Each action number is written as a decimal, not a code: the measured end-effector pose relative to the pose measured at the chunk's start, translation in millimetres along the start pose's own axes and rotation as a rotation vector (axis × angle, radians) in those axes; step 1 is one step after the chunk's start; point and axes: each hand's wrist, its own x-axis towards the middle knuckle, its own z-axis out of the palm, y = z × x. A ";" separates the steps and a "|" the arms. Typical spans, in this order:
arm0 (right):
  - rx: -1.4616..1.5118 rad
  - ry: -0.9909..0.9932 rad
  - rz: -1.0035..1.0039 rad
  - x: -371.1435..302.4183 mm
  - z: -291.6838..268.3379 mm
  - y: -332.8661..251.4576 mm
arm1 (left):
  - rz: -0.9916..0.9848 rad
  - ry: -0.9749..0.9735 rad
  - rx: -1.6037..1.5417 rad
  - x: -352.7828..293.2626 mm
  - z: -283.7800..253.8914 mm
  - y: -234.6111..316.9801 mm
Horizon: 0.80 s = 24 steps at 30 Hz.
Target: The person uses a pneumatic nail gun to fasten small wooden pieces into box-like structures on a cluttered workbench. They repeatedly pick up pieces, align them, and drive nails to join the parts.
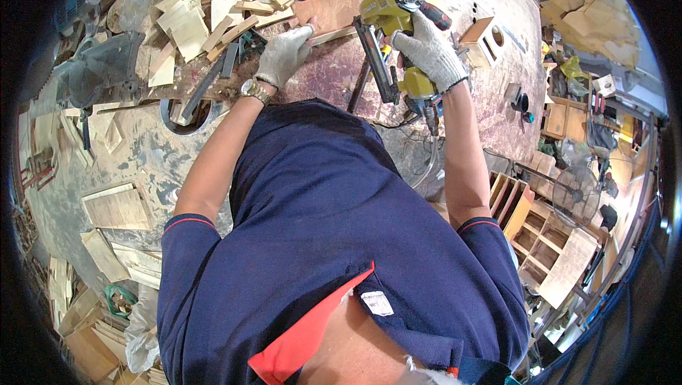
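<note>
My right hand (432,51), in a white knit work glove, is wrapped round the handle of a yellow-green air nail gun (387,10). The black nail magazine of the gun slants down toward me, and an air hose (431,145) hangs from its handle end. Beside the gun's nose lies a reddish-brown wooden board (332,10) with a paler strip along its near edge. My left hand (284,55), gloved too and with a watch on the wrist, closes on the left end of this board. The gun's tip is partly hidden, so contact with the board cannot be told.
Loose wood offcuts (186,26) crowd the left of the worktable (497,118). A small wooden box with a round hole (484,42) stands right of the nail gun. Wooden compartment trays (543,243) stand at lower right, and thin panels (117,207) lie on the floor at left.
</note>
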 end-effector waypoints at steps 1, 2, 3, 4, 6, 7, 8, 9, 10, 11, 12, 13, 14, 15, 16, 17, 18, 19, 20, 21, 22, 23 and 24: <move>-0.030 0.015 0.008 2.8 0.7 2.4 | -0.027 -0.011 -0.011 1.1 -0.4 -0.6; -0.044 0.012 -0.020 5.6 1.5 5.3 | -0.030 -0.011 -0.011 1.7 -1.3 -1.3; -0.063 0.012 -0.030 9.2 2.4 8.3 | -0.034 -0.014 -0.011 3.1 -2.4 -2.8; -0.084 0.042 -0.096 12.4 3.7 11.2 | -0.039 -0.019 -0.012 3.8 -3.0 -3.6; -0.149 0.098 -0.107 15.2 6.1 15.8 | -0.042 -0.042 0.009 4.2 -3.8 -5.2; -0.121 0.101 -0.159 15.7 6.9 16.6 | -0.049 -0.039 0.005 3.9 -3.6 -5.7; -0.111 0.097 -0.132 14.8 6.8 16.8 | -0.063 -0.048 -0.003 2.7 -2.7 -5.6; -0.101 0.092 -0.105 14.1 6.8 15.9 | -0.055 -0.030 0.000 2.2 -1.5 -5.9; -0.090 0.098 -0.124 13.0 6.7 14.1 | -0.053 -0.022 0.001 1.3 -0.1 -6.0; -0.078 0.102 -0.144 11.8 7.2 11.7 | -0.059 -0.020 0.000 0.0 1.2 -6.3; -0.072 0.103 -0.115 11.0 8.3 9.0 | -0.064 -0.021 -0.001 -0.9 2.5 -6.9; -0.090 0.067 -0.098 10.1 6.3 6.1 | -0.074 -0.027 -0.003 -1.2 3.8 -7.6; -0.112 0.027 -0.031 8.7 3.5 3.5 | -0.085 -0.034 -0.005 -1.5 4.8 -8.6; -0.123 -0.015 0.007 8.3 2.9 0.9 | -0.052 -0.005 -0.007 -1.8 5.5 -9.5; -0.168 0.020 -0.008 8.0 3.5 -1.2 | -0.019 0.025 -0.009 -1.6 6.1 -10.3; -0.202 0.050 -0.048 7.1 5.8 -2.8 | 0.013 0.053 -0.012 -1.5 6.4 -11.0; -0.249 0.083 -0.041 6.1 8.5 -4.2 | 0.023 0.051 -0.007 -1.8 6.6 -11.5; -0.194 0.085 -0.059 3.9 10.4 -5.3 | 0.031 0.050 0.000 -1.5 6.6 -11.5; -0.155 0.091 -0.036 1.5 13.0 -6.4 | 0.040 0.054 0.009 -1.4 6.4 -11.4; -0.114 0.091 -0.024 0.0 15.2 -7.8 | 0.035 0.051 0.007 -1.7 6.0 -11.0; -0.083 0.074 -0.020 -1.9 17.8 -9.2 | 0.026 0.044 0.004 -2.3 5.3 -10.4; -0.046 0.053 -0.022 -4.6 20.5 -10.5 | 0.019 0.034 -0.001 -3.7 4.6 -9.4; -0.010 0.034 -0.026 -6.0 22.2 -12.4 | 0.022 0.038 0.023 -4.6 3.4 -8.9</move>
